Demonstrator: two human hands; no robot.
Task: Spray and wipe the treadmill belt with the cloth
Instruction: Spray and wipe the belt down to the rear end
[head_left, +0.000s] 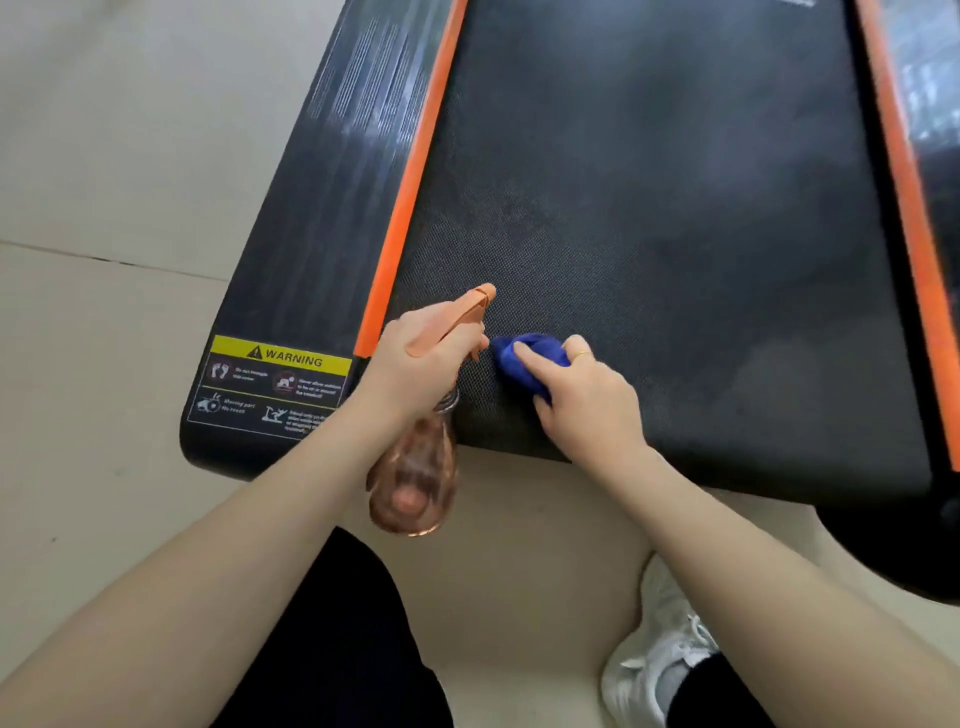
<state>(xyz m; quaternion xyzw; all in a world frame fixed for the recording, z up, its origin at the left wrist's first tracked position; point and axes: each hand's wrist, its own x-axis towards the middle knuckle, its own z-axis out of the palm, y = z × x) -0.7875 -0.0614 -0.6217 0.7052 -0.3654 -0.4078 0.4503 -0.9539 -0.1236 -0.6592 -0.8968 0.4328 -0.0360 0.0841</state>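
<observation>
Treadmill belt (675, 208): black, textured, runs up the frame from its near edge; patchy lighter and darker areas across the surface. Blue cloth (530, 358) is bunched up on the belt near the near-left corner, just inside the left orange trim strip (410, 182).

Right hand (587, 400) presses down on the cloth. Index finger lies straight across the top of the bunch, the other fingers (576, 345) curl over its far side, thumb tucked at the near side, so the fingers are clamped on the cloth. Thin gold ring (582, 355) on one finger.

Left hand (421, 364) sits just left of the right-hand fingers and grips the neck of a spray bottle (415, 478). Fingers are wrapped round the neck under the orange trigger head (467, 312); nozzle points away over the belt, just beyond the cloth. Translucent amber bottle body hangs below the hand, toward the person, past the belt's near edge.

Outward from the fingers: black side rail (311, 208) left of the orange strip, with a yellow WARNING label (275, 379) at its near end. A second orange strip (904, 208) runs along the belt's right side. Pale tiled floor (104, 182) all round. White sneaker (660, 649) and dark trouser legs at the bottom of the view.
</observation>
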